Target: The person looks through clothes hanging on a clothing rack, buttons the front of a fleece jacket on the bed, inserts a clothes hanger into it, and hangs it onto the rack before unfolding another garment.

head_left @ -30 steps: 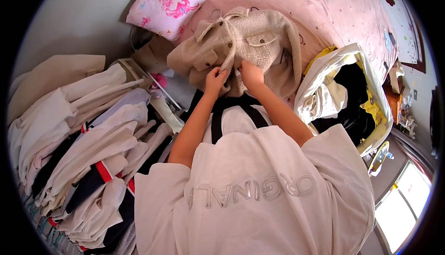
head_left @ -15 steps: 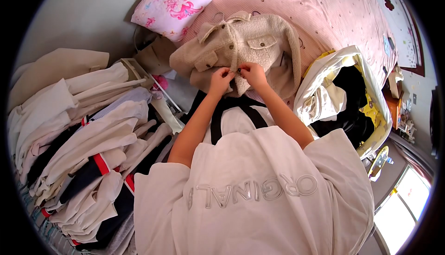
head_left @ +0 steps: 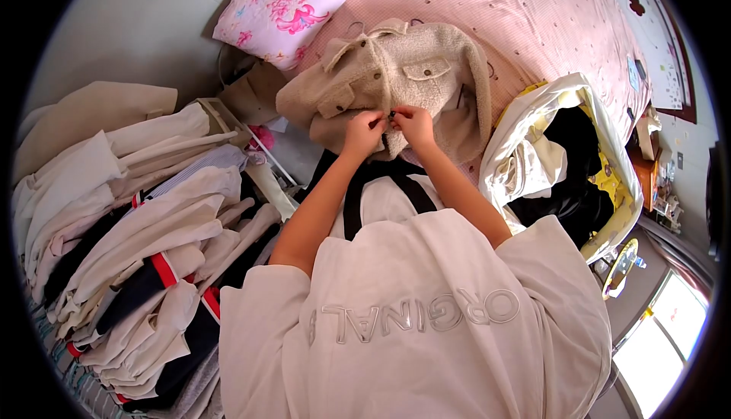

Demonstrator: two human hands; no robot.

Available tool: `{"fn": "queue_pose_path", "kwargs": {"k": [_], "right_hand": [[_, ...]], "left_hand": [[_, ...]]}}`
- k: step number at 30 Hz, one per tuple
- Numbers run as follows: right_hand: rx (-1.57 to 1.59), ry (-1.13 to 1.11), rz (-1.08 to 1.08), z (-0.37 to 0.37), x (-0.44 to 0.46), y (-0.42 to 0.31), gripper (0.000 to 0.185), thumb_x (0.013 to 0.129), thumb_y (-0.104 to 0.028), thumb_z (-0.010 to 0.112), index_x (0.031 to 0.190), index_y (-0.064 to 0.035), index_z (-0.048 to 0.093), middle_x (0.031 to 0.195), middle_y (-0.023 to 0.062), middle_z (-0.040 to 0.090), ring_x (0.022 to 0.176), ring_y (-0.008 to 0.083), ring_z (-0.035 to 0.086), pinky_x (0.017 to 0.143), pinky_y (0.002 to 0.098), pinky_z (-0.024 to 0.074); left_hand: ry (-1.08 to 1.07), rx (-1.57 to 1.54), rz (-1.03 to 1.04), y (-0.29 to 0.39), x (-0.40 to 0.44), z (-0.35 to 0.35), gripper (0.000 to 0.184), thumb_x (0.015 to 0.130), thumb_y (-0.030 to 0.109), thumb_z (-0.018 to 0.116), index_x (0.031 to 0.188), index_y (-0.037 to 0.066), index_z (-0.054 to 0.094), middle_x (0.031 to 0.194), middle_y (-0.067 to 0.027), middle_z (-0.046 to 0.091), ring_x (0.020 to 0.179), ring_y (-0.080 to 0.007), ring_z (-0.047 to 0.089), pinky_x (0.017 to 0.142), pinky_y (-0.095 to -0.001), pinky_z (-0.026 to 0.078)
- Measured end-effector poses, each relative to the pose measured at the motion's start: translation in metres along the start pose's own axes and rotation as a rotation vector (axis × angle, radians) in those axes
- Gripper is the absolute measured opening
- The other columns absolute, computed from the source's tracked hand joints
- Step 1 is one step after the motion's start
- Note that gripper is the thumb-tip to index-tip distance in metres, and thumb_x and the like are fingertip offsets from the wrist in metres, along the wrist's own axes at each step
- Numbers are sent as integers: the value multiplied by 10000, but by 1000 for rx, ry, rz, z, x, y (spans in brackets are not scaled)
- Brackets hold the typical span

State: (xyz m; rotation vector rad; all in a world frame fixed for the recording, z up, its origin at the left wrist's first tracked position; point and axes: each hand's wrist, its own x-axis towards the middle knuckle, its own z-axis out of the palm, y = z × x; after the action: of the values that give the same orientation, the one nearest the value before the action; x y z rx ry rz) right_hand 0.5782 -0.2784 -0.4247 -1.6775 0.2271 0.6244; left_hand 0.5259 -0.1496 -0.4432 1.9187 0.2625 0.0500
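A beige fleece jacket (head_left: 449,87) with flap pockets and dark buttons lies at the near edge of the bed, its collar away from me. Both hands pinch its front placket near the lower hem. My left hand (head_left: 365,131) is closed on the left front edge. Close beside it, my right hand (head_left: 415,124) is closed at a dark button on the other edge. Fingertips almost meet there, and they partly cover the fabric and button. A hanger hook (head_left: 356,27) shows by the collar.
Left of me, many garments hang packed on a rack (head_left: 152,228). A white and yellow fabric basket (head_left: 495,179) at right holds black and white clothes. Beyond the jacket is a pink bed (head_left: 518,7) with a floral pillow (head_left: 285,15). A bright window (head_left: 662,343) is at lower right.
Both hands stay at the jacket front with small finger movements around the button. The whole view has shifted slightly; the jacket lies as before.
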Motion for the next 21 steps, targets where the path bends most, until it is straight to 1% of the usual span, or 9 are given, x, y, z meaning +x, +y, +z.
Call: {"fn": "queue_pose_path", "kwargs": {"k": [4,6,9,12,14,15,17,18,21], "right_hand": [[219,24,112,2,2,3,175,758,-48,537,857,87,589,688,99,605,582,143,584,525,241,473],[318,6,216,2,2,-5,182,759,-80,551,835,80,588,682,92,604,585,141,582,528,246,473],[75,-71,88,3,10,11,206,750,-134,577,797,67,586,670,84,599,577,141,573,525,250,468],[10,-20,90,3,14,19,217,731,-167,600,760,47,586,656,70,594,579,131,562,530,264,462],[-63,27,98,4,16,20,201,726,-161,591,765,36,586,651,94,594,582,168,565,544,290,458],[-100,51,101,5,16,20,194,723,-158,587,767,31,587,648,106,594,583,187,567,551,303,456],[-353,35,-24,4,17,17,169,748,-136,556,793,26,576,666,102,586,570,156,550,522,297,438],[-479,27,-86,3,16,16,158,761,-125,541,806,24,570,676,100,583,563,140,542,507,294,429],[-443,24,-182,4,13,15,150,761,-106,524,821,28,554,650,107,555,566,148,531,521,316,419]], "left_hand": [[-16,362,84,29,-7,3,217,741,85,551,924,-24,593,873,-185,574,783,-322,565,686,-359,457],[-6,398,54,32,-11,12,198,753,75,508,912,-16,581,864,-188,555,795,-348,540,678,-406,443],[-23,462,18,33,-16,19,201,770,85,486,923,-12,573,870,-190,547,801,-345,537,676,-414,439],[-48,410,34,33,-17,18,197,785,89,472,921,-13,572,872,-193,547,807,-355,532,673,-419,434],[-28,311,7,34,-17,16,194,784,84,473,913,-12,582,873,-202,558,808,-372,530,674,-418,434],[21,295,61,30,-17,16,186,782,82,488,904,-17,588,848,-192,571,775,-347,548,654,-400,441],[119,259,170,18,-13,15,170,776,77,518,885,-25,599,799,-174,597,709,-299,584,614,-365,455],[107,170,62,13,-10,14,159,771,74,539,871,-31,603,771,-154,604,671,-256,584,592,-338,457],[64,-85,-212,-2,0,11,139,758,67,596,837,-46,614,706,-95,613,582,-140,565,533,-264,452]]}}
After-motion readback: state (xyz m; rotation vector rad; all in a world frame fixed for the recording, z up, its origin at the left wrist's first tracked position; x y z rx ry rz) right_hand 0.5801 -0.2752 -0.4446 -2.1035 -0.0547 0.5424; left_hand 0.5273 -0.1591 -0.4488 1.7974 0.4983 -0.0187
